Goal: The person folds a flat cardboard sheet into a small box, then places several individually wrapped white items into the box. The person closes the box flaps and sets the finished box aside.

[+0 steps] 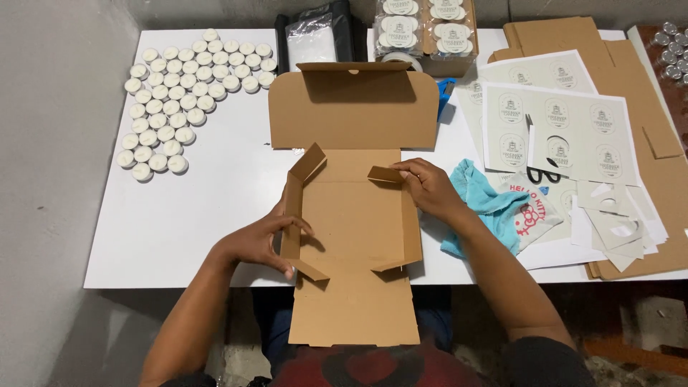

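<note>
Left hand [261,244] pinches my cardboard box's [351,222] left wall at nine o'clock; right hand [430,188] grips the two o'clock corner flap [385,174]. Box's long axis runs twelve-to-six between them.

Box [351,222] was plain brown cardboard; table [186,215] white; candles [179,93] white; cloth [487,201] turquoise w/ red-pink print; sticker sheets [552,122] pale grey-green.
</note>
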